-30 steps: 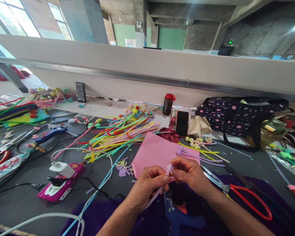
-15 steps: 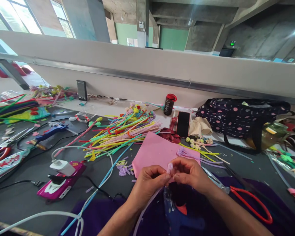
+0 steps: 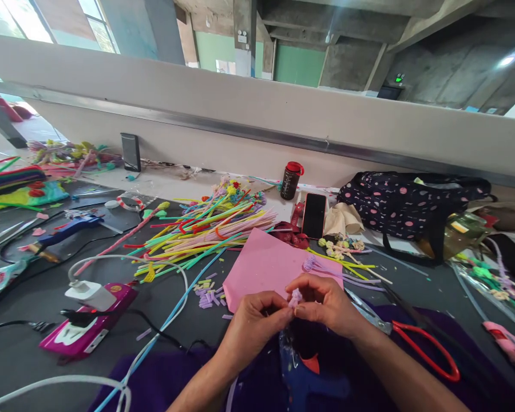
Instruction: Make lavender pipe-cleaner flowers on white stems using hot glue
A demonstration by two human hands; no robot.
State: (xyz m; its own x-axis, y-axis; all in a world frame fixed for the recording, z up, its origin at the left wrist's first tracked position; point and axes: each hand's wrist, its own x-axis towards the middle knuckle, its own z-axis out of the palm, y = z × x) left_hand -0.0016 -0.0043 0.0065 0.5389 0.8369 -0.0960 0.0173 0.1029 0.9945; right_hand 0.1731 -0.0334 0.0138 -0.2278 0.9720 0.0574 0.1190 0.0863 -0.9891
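Between both hands is a small pale-purple flower (image 3: 296, 297) of fuzzy chenille stem, just above the near edge of a pink sheet (image 3: 261, 263). My left hand (image 3: 260, 323) pinches its lower part between thumb and fingertips. From the other side my right hand (image 3: 324, 306) closes thumb and forefinger on its petals. Below the hands lies a dark blue glue gun (image 3: 294, 372) with an orange-red trigger, partly in shadow. Several purple flowers on stems (image 3: 311, 264) rest on the sheet's right edge.
A heap of coloured chenille stems (image 3: 206, 232) lies behind to the left, with short cut pieces (image 3: 210, 294) nearer. Red-handled scissors (image 3: 429, 349) are at right. A magenta power strip (image 3: 90, 323) with cables sits left. A phone (image 3: 314, 216), bottle (image 3: 290, 182) and patterned bag (image 3: 403, 206) stand behind.
The view has shifted slightly, so the table things appear farther left. Both hands keep hold of the purple flower, whose petals now show more plainly between the fingertips.
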